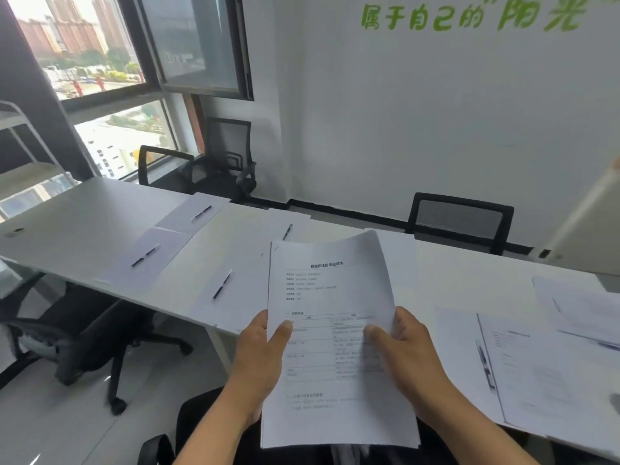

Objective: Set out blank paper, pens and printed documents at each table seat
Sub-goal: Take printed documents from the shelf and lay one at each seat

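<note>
Both hands hold one stack of printed documents (335, 337) up in front of the body, above the near edge of the white table (84, 226). The left hand (265, 357) grips the stack's left edge, thumb on the top page and fingers hidden behind. The right hand (406, 357) grips the right edge the same way, thumb pressed on the printed table of text. The top sheet curls forward at its far edge.

Beyond the stack, sheets of blank paper lie at the seats, each with a black pen on it: a near-left sheet (214, 297) with its pen (222, 284), a sheet further left (144, 256) with its pen (145, 255), a far-left sheet (193, 213) with its pen (201, 213), and a far pen (287, 231) just past the stack's top.

To the right, a printed document (543, 374) lies flat on the table beside a pen (484, 364). More papers (580, 307) lie further right, blurred.

Black mesh chairs stand at the far side (459, 223), by the window (228, 156), and at near left (87, 333).
</note>
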